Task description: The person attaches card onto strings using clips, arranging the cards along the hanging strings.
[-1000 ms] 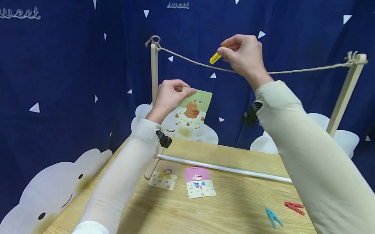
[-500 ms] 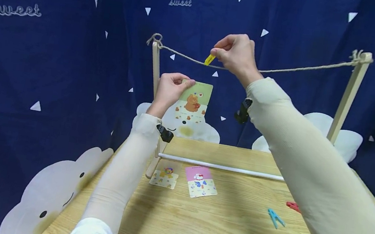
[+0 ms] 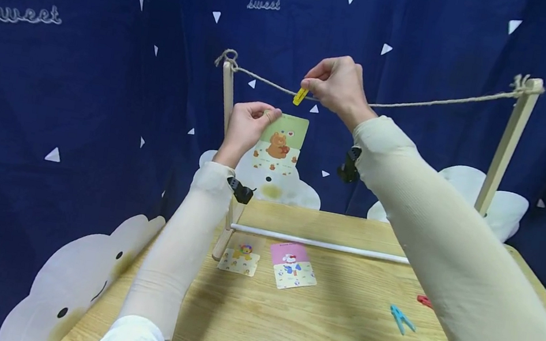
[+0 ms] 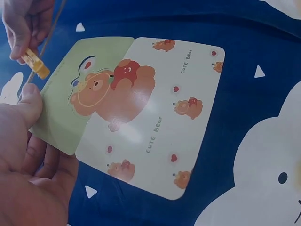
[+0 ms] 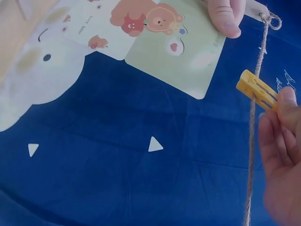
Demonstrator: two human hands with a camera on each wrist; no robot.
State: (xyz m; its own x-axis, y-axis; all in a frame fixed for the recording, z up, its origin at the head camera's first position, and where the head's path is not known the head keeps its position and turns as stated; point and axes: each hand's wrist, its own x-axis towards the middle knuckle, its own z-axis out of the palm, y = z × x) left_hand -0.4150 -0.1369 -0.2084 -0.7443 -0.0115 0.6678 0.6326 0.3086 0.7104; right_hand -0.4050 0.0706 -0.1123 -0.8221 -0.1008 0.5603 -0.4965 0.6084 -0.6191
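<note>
Card (image 3: 281, 143) is pinched in the left hand's grip (image 3: 245, 129) below the rope (image 5: 251, 146); the right hand's grip (image 3: 339, 86) pinches a yellow peg (image 5: 256, 88) at the rope. Lining up seems the step; pegging likely needs the card raised.

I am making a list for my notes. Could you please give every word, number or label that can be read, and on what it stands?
"smile": blue curtain, centre; the left edge shows only "mile".
"sweet": blue curtain, three times.
"CUTE Bear": bear card, twice.
Too small or blurred: the top lines on the bear card and pink card.
</note>
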